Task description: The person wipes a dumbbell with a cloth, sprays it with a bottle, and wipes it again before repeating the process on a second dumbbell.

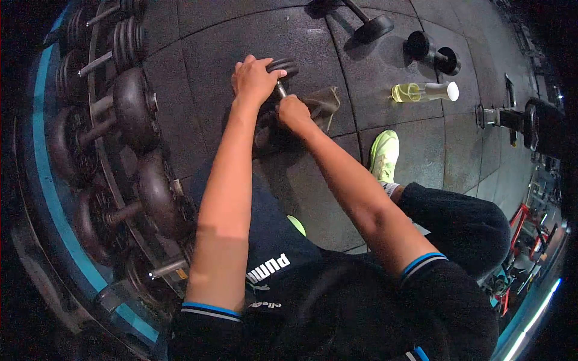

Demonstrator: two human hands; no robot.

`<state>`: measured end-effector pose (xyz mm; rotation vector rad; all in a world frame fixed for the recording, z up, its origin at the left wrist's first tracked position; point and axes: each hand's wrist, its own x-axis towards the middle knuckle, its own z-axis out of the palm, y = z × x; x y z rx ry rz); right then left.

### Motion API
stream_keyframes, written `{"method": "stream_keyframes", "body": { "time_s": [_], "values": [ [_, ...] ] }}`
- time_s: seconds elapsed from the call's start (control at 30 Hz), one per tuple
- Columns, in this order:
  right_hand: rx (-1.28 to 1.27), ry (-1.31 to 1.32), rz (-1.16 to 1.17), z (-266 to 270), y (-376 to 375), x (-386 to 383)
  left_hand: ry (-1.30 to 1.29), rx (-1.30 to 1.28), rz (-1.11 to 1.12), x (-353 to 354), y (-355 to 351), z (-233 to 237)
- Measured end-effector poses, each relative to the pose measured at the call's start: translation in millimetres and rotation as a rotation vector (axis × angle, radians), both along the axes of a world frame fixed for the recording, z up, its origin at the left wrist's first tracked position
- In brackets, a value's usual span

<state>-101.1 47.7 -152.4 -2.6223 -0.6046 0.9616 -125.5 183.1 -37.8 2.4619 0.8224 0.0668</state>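
Observation:
A small dumbbell with dark round plates [283, 67] and a metal handle is held low over the floor, in the upper middle of the head view. My left hand [256, 79] lies on its upper plates, fingers spread and thumb across the plate edge. Just below, my right hand [294, 112] is wrapped round the handle. A grey-brown cloth [325, 105] hangs or lies beside and behind my right hand. The dumbbell's lower end is mostly hidden by my hands and the dark shadow.
Large dumbbells [137, 108] line a rack along the left. On the rubber floor are a spray bottle [424, 92] with yellow liquid, a black dumbbell [433, 53] and another dumbbell [378, 27]. My yellow shoe [385, 155] is planted below the bottle. A bench [512, 118] stands right.

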Motion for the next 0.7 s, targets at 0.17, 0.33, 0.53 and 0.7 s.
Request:
{"method": "stream_keyframes", "body": {
  "time_s": [0.17,0.33,0.53,0.7],
  "values": [
    [0.286,-0.212,0.043,-24,11,7,-0.011,0.012,0.030,2,-8,0],
    [0.390,-0.229,0.097,1,-6,8,0.032,-0.001,0.047,5,-10,4],
    [0.067,-0.035,0.748,58,-43,52,-0.020,-0.027,0.034,6,-2,3],
    [0.470,-0.268,0.520,85,-33,43,-0.053,-0.027,0.045,3,1,-7]
  ]
}}
